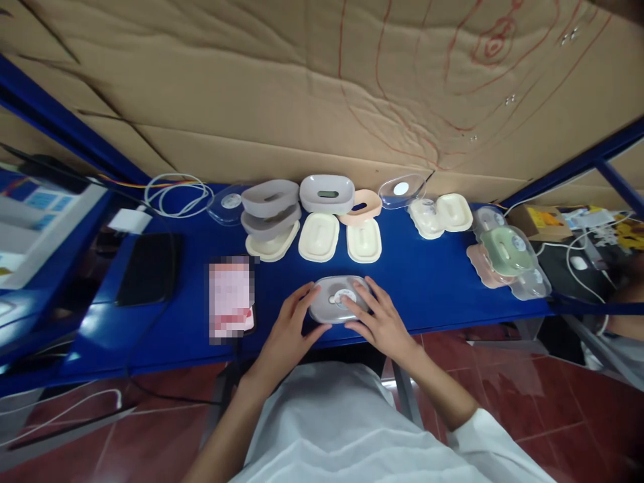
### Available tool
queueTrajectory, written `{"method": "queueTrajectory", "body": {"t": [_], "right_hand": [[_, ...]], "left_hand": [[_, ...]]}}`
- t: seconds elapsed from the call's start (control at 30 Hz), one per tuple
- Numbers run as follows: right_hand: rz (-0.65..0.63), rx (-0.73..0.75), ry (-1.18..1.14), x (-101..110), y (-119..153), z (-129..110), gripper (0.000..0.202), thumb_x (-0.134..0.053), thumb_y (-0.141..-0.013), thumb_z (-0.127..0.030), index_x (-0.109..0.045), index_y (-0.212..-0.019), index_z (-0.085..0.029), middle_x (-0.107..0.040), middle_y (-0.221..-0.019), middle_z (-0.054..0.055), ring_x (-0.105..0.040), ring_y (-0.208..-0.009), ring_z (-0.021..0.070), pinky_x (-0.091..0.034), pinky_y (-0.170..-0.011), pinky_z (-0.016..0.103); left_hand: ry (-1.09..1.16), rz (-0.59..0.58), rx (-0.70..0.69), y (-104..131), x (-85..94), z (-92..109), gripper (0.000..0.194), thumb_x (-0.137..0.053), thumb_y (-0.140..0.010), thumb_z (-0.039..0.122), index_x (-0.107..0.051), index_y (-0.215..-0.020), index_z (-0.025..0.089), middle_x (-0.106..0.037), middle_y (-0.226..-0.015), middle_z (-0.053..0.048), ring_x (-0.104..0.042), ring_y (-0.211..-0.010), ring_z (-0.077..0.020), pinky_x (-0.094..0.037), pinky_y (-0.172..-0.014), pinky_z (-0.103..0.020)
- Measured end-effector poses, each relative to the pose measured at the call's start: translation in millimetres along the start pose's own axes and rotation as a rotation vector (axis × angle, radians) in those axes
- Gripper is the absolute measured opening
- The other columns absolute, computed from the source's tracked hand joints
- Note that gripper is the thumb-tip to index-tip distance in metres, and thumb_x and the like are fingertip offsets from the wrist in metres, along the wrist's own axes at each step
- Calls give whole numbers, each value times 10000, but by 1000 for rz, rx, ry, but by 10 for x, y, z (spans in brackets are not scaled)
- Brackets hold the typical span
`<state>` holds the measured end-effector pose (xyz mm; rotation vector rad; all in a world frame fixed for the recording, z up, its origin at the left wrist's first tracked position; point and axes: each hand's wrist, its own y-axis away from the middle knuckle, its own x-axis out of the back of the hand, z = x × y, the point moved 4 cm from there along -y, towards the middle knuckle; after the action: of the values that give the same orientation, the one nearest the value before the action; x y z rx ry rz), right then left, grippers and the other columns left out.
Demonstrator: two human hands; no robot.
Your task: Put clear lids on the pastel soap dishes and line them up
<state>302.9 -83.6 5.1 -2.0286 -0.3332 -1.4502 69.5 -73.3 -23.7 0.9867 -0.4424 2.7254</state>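
Near the table's front edge lies a grey oval plastic box (326,310) with a clear lid bearing a white round sticker. My left hand (296,315) grips its left end, thumb at the near side and fingers on the far side. Around the right end curls my right hand (383,318), with one finger lying over the lid near the sticker. Beyond the box sit cream lids (318,237) in a row. Behind them are grey oval boxes (272,196), a lighter grey one (327,193) and a peach one (363,204) with slots.
Clear lids (401,191) lean at the back, near more cream pieces (454,212). On the right, green (506,251) and peach lids are stacked with clear ones. A blurred-out phone (231,298), a black device (148,268) and coiled white cable (176,194) occupy the left.
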Motion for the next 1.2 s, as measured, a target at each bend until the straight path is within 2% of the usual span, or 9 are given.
{"method": "queueTrajectory", "body": {"t": [0.2, 0.33, 0.43, 0.57, 0.77, 0.9, 1.0, 1.1, 1.2], "right_hand": [[-24, -23, 59, 28, 197, 76, 627, -712, -1034, -428, -516, -1625, -348, -519, -1670, 107, -374, -1615, 391, -517, -1197, 590], [50, -233, 109, 253, 633, 500, 681, -675, -1051, -405, -422, -1682, -361, -508, -1676, 121, -420, -1591, 400, -502, -1189, 639], [134, -425, 247, 478, 834, 896, 671, -604, -1082, -402, -374, -1708, -333, -413, -1736, 143, -310, -1638, 452, -399, -1215, 751], [171, -439, 300, 535, 479, 1034, 652, -529, -1113, -385, -329, -1727, -299, -368, -1760, 145, -239, -1666, 441, -290, -1264, 769], [-41, -191, 96, 14, -440, 634, 667, -545, -1108, -494, -385, -1693, -216, -557, -1614, 194, -459, -1562, 375, -342, -1289, 654], [-64, -105, -57, -53, -326, 458, 457, -623, -1073, -528, -682, -1393, -207, -739, -1292, 157, -663, -1334, 311, -425, -1247, 598], [-61, 18, -235, 61, -70, 383, 265, -612, -1094, -442, -757, -1186, -240, -770, -1209, 85, -692, -1312, 251, -421, -1278, 555], [37, 25, -283, 203, -100, 524, 300, -493, -1121, -266, -737, -1295, -264, -761, -1325, 65, -635, -1419, 233, -431, -1285, 550], [124, -67, -143, 243, -535, 909, 497, -384, -1096, -149, -603, -1531, -248, -632, -1567, 99, -486, -1567, 245, -391, -1306, 573]], "left_hand": [[-7, -15, -50, 44, -32, 16, 747, -709, -1026, 421, -341, -1670, 339, -529, -1635, -134, -552, -1511, -307, -518, -1222, -493], [-8, -40, -50, 80, -35, 42, 698, -656, -1061, 391, -331, -1678, 357, -513, -1654, -127, -560, -1508, -293, -554, -1185, -460], [-13, -47, -40, 66, -25, 58, 616, -628, -1076, 362, -398, -1647, 358, -527, -1638, -113, -603, -1463, -271, -580, -1153, -429], [-20, -45, -69, 43, -22, 91, 567, -600, -1085, 334, -445, -1630, 357, -531, -1634, -108, -618, -1441, -270, -570, -1167, -443], [-65, -6, -112, 132, 22, 153, 567, -598, -1086, 309, -437, -1629, 340, -533, -1634, -108, -564, -1488, -269, -535, -1207, -465], [-130, 18, -159, 145, 45, 172, 550, -551, -1090, 238, -456, -1627, 314, -507, -1673, -105, -512, -1534, -276, -511, -1227, -484], [-214, -6, -207, 78, 31, 188, 565, -501, -1074, 159, -497, -1620, 304, -453, -1726, -91, -453, -1582, -298, -477, -1249, -515], [-287, -56, -285, 4, 7, 228, 497, -505, -1064, 133, -618, -1519, 296, -505, -1695, -80, -452, -1582, -311, -419, -1276, -568], [-311, -79, -300, -10, 11, 239, 327, -550, -1083, 201, -730, -1345, 278, -691, -1499, -75, -584, -1449, -296, -484, -1204, -542]]}}
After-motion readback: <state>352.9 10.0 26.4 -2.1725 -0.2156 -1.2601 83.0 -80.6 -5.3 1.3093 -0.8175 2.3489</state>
